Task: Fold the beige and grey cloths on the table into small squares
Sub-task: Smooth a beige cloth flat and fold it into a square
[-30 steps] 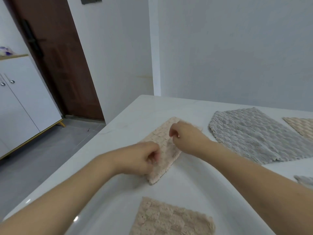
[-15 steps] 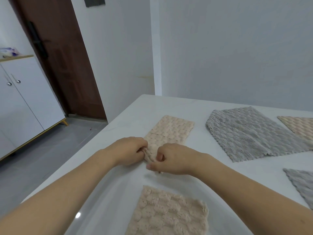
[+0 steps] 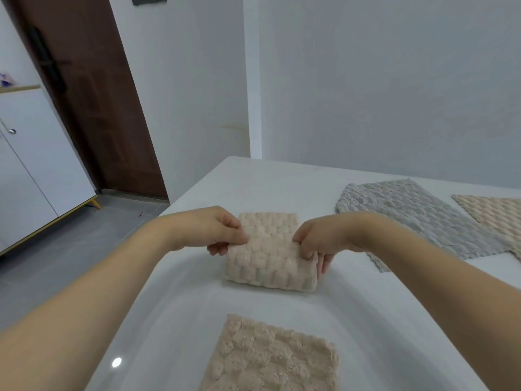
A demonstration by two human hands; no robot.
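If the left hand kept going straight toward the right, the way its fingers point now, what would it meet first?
The left hand already pinches the left edge of the beige cloth being folded, so it would push into that cloth first. Beyond it, the right hand grips the opposite edge at about the same height, though depth is uncertain.
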